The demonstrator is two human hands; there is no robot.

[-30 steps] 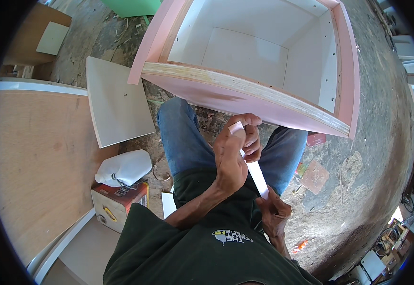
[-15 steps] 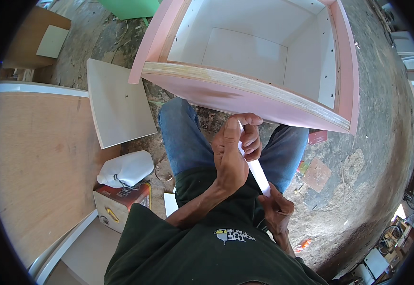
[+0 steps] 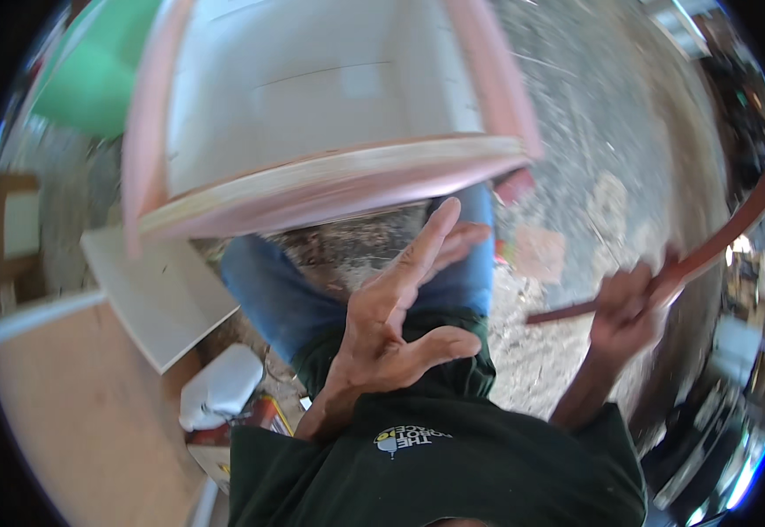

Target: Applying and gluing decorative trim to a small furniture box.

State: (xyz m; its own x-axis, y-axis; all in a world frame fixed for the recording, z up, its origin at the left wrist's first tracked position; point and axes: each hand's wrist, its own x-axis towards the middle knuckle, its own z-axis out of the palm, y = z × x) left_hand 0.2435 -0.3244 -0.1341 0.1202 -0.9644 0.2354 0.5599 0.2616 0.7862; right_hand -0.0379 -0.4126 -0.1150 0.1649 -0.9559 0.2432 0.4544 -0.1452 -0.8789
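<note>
Reddish-brown strip (image 3: 734, 227): being held in right hand (image 3: 633, 307), hanging in the air above floor (image 3: 576, 184), well apart from near right corner of pink cabinet (image 3: 360, 202). Poking short end out leftward past the hand, curving long end away up toward right edge of floor. Right hand: closing around strip, curling fingers over it; blurring too much for telling exact finger contact. Left hand (image 3: 382, 329): spreading wide, stretching fingers toward near edge of pink cabinet, sticking thumb out apart to the right; cannot tell if touching that edge. Pink cabinet: standing just ahead of jeans (image 3: 264, 285), showing white inside. Reddish square (image 3: 541, 253): lying on floor between cabinet's near right corner and strip's short end. Pale panel (image 3: 158, 294): sitting just past cabinet's near left corner, pointing lower corner at white jug (image 3: 222, 384). White jug: lying on top of box (image 3: 270, 415). Brown board (image 3: 84, 400): filling near left corner of floor.
</note>
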